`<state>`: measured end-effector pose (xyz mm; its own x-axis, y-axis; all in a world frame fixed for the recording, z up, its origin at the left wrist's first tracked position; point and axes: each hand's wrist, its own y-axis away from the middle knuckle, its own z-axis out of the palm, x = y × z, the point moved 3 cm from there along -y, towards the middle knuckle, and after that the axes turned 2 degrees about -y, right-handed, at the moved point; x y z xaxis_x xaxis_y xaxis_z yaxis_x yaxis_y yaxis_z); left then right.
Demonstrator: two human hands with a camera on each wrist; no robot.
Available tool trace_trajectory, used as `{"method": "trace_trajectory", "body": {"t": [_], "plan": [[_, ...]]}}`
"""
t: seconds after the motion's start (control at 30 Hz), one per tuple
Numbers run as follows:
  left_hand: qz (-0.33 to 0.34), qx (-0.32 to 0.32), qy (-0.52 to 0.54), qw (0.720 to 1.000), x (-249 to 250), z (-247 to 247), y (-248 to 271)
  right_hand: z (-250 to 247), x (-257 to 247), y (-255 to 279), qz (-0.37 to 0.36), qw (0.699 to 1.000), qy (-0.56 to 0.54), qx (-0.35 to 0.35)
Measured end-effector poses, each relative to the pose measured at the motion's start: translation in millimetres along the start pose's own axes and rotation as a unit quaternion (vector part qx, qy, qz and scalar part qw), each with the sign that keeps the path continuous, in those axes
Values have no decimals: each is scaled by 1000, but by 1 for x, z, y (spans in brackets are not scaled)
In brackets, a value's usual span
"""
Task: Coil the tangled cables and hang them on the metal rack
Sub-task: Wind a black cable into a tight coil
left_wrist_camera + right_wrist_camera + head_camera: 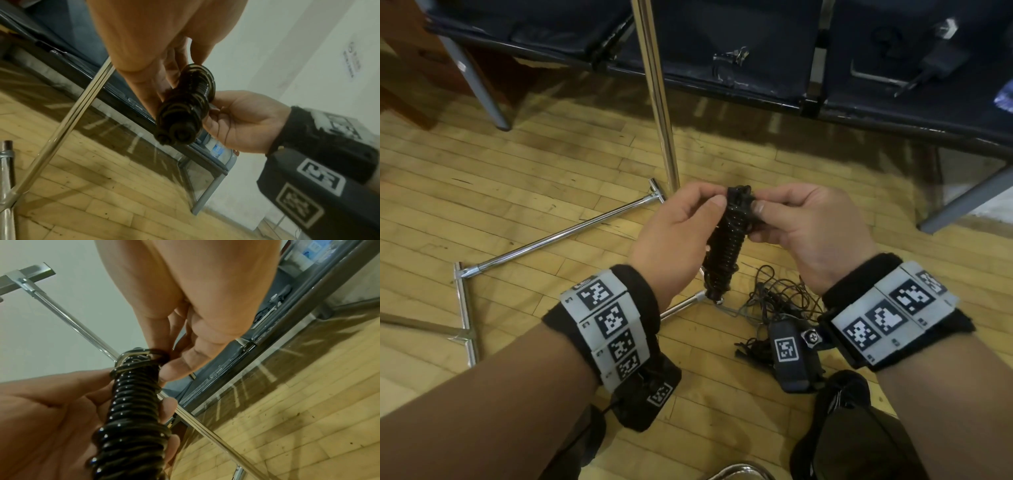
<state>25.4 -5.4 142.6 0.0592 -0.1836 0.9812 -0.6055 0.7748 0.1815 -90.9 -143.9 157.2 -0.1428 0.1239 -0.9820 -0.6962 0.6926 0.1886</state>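
— Where's your metal rack [654, 89]?
— Upright just beyond your hands. The coiled cable [724, 246] hangs between them, above the floor; it's springy, light, glossy.
— My grip?
— Left hand [674, 226] wraps the coil's body; right hand [801, 226] pinches its top loop. Hold there.

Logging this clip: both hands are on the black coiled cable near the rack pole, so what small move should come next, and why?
Probably tuck the loose end at the top of the coiled cable. The right hand pinches the top turn while the left hand holds the body, so the bundle looks wound. The metal rack pole stands just behind; a tangled cable remains on the floor.
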Motion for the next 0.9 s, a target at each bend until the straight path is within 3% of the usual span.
{"method": "trace_trajectory", "body": {"t": [0.23,0.57,0.67,0.9], "plan": [[-56,-35,97,993,-3,-9,-2,1,2,-1,3,1000,16,7],[-33,8,117,992,1,-12,2,19,6,8,-16,999,-38,2],[-25,5,116,993,2,-10,2,26,7,10,-18,998,-54,-24],[-31,-17,108,994,6,-14,2,23,6,11,-46,998,-46,-11]]}}
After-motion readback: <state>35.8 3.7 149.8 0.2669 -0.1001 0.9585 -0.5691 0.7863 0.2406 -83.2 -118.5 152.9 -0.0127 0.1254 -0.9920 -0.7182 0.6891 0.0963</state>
